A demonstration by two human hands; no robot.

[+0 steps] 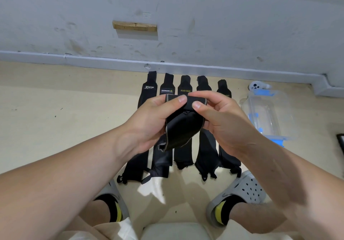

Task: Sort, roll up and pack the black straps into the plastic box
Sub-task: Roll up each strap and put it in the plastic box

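Both hands are up in front of the camera working on one black strap [183,126]. The left hand [149,122] is pinching the top edge with thumb on the near side and fingers wrapped behind, and the right hand [221,120] is doing the same from the other side, so each grip is closed on that strap. The top part is looking folded or curled over between the two thumbs, and the rest is hanging down with a grey trim running along its edge. Can't really tell how many turns are in the roll, the fingers are covering it.

Down on the floor [65,109] five more black straps are lying flat, side by side in a row, running from near the baseboard [111,61] toward the person's feet. The leftmost one [149,87] is showing an "XTEP" logo, the second [167,89] has a small label I can't read, and the middle one [185,88] is reading "XUEYING" in yellow. The other two [203,84] [224,89] are partly hidden behind the hands.

The plastic box [268,113] is sitting on the floor off to the right of the row, clear with blue clips, apart from the straps. A small white gadget [256,86] is sitting just past its far end. Grey clogs [245,191] with black-and-yellow socks are showing at the bottom.
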